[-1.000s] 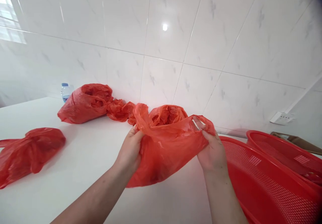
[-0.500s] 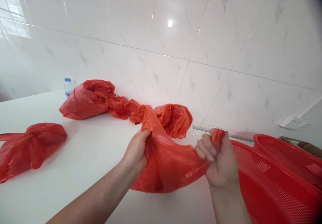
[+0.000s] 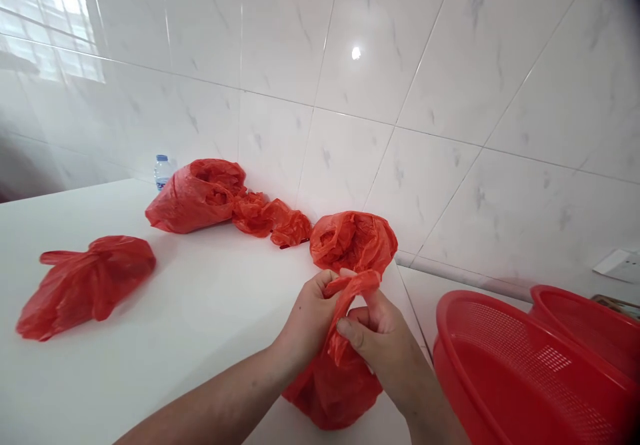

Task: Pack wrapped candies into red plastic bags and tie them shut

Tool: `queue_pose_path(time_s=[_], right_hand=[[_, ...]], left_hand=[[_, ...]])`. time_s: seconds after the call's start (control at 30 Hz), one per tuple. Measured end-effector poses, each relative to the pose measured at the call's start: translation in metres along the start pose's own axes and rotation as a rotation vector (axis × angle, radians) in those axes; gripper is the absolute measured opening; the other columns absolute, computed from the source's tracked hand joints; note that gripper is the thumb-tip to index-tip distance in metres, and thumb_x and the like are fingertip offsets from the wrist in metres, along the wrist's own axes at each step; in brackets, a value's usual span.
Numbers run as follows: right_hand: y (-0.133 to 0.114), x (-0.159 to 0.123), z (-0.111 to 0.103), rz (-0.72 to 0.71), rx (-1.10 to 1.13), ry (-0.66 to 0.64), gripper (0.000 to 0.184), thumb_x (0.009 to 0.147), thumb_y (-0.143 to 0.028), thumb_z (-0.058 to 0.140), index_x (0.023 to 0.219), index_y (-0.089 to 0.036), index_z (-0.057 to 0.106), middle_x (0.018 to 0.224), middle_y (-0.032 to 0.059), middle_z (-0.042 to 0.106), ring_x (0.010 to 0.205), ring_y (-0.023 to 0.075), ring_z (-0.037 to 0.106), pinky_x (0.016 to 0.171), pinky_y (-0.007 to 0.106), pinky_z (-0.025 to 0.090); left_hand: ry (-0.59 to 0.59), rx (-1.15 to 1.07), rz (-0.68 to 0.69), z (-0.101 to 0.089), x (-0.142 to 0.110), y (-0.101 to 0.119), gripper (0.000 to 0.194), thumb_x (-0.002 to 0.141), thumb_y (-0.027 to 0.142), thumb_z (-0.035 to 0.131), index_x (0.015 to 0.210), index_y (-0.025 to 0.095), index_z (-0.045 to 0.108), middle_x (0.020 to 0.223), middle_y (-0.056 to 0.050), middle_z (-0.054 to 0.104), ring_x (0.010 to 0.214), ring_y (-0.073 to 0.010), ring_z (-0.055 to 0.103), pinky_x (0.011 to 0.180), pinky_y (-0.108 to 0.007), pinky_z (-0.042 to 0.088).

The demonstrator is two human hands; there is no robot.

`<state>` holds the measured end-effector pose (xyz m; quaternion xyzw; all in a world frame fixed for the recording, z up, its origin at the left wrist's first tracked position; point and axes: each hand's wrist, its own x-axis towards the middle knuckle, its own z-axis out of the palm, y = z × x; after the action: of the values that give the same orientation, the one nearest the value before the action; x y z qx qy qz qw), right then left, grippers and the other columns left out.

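Before the glossy tiled wall (image 3: 280,31) is a smooth white table (image 3: 200,311), and just beyond its right edge a stiff red plastic basket (image 3: 485,338) with meshed sides. One plump red bag (image 3: 90,285) of thin film, at left, appears tied already. The held bag (image 3: 340,391) sags roundly over the table's right end, lifted or resting, I cannot tell; its tying seems begun, with tightening left. The left hand (image 3: 310,311) is closed around its neck; the right hand (image 3: 390,351), half curled, pinches a small wrinkled loop (image 3: 367,279).
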<state>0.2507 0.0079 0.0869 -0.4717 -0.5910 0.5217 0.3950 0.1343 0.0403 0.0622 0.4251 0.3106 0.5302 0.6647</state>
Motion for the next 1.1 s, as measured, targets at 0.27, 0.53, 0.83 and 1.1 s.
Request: queue_pose_path(time_s=[0.27,0.53,0.83,1.1], right_hand=[[0.017,0.021,-0.012,0.004,0.251,0.427,0.029,0.074,-0.043,0.064,0.067,-0.019,0.05,0.05,-0.0082,0.035,0.042,0.0051,0.028,0.037,0.018,0.023],[0.019,0.017,-0.018,-0.001,0.274,0.329,0.027,0.083,-0.042,0.049,0.069,-0.019,0.053,0.05,-0.005,0.044,0.039,0.0068,0.032,0.037,0.021,0.023],[0.012,0.007,-0.037,-0.139,0.266,0.014,0.057,0.087,-0.062,0.033,0.099,-0.019,0.068,0.071,0.0019,0.056,0.06,0.0117,0.044,0.059,0.025,0.039],[0.016,0.017,-0.025,-0.128,-0.11,0.165,0.034,0.075,-0.031,0.062,0.109,-0.027,0.057,0.086,-0.0013,0.063,0.078,0.0153,0.056,0.068,0.027,0.044]], left_hand=[[0.141,0.667,0.555,-0.004,-0.007,-0.004,0.022,0.08,0.014,0.051,0.1,0.023,0.052,0.106,-0.005,0.057,0.098,-0.0187,0.056,0.086,-0.037,0.047],[-0.076,1.25,0.897,-0.016,-0.004,0.007,0.024,0.077,0.003,0.052,0.084,0.023,0.062,0.128,-0.005,0.051,0.132,-0.0292,0.031,0.105,-0.05,0.031],[-0.122,0.555,0.279,-0.013,-0.005,0.018,0.012,0.085,0.027,0.052,0.079,0.019,0.058,0.096,-0.005,0.065,0.092,-0.0196,0.059,0.077,-0.031,0.047],[-0.008,0.693,0.311,-0.011,-0.007,0.011,0.009,0.079,0.019,0.049,0.07,0.02,0.052,0.071,0.002,0.056,0.064,-0.0127,0.049,0.055,-0.023,0.037]])
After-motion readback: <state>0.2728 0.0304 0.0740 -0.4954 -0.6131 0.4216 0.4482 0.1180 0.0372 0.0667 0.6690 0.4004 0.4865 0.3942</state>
